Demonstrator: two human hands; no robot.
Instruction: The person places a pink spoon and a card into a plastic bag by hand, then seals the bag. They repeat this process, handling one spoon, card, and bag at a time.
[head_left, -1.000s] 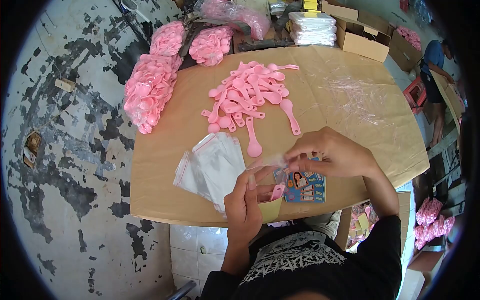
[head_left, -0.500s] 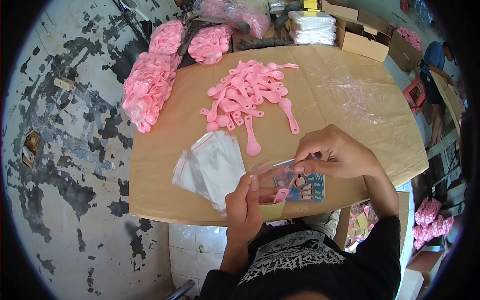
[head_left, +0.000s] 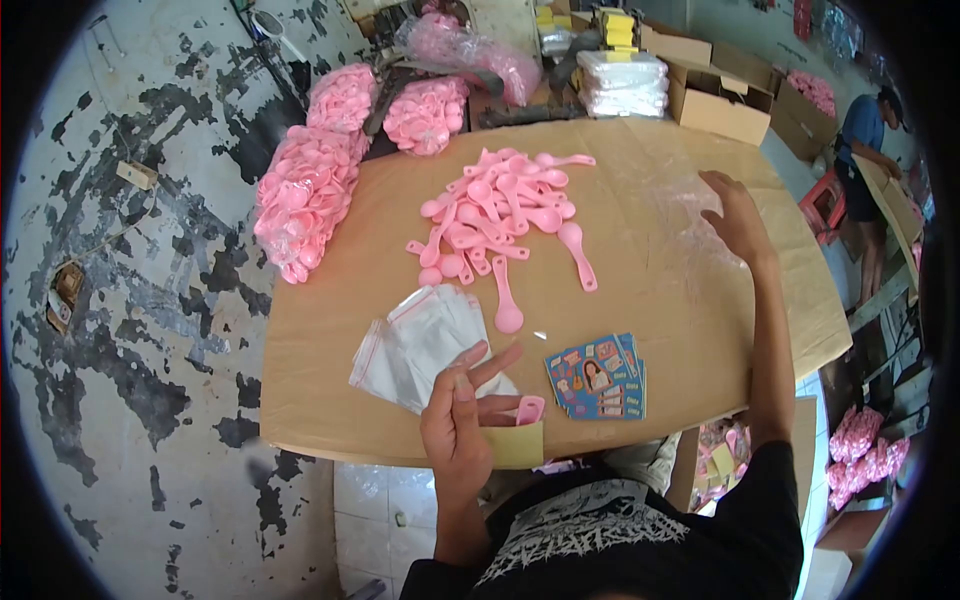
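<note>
My left hand (head_left: 462, 405) is closed on a clear packet at the table's near edge; a pink spoon handle (head_left: 531, 408) and a yellowish card (head_left: 517, 446) show in it. Off to the right, my right hand (head_left: 738, 215) reaches over thin clear plastic strips (head_left: 690, 205), its fingers apart. Blue printed cards (head_left: 600, 380) lie stacked to the right of my left hand. Behind that hand are clear plastic bags (head_left: 425, 340). A pile of pink spoons (head_left: 500, 205) occupies the middle of the table.
Bagged pink spoons (head_left: 305, 195) line the back left edge of the table (head_left: 330, 420). At the back stand wrapped clear bags (head_left: 622, 85) and a cardboard box (head_left: 722, 100). Another person (head_left: 865, 130) stands at the far right. Below the table is an open box with packets (head_left: 722, 450).
My right hand has left the packet and moved up and right to the plastic strips, opening its fingers. My left hand, with the packet, has shifted slightly left and down, uncovering the blue cards.
</note>
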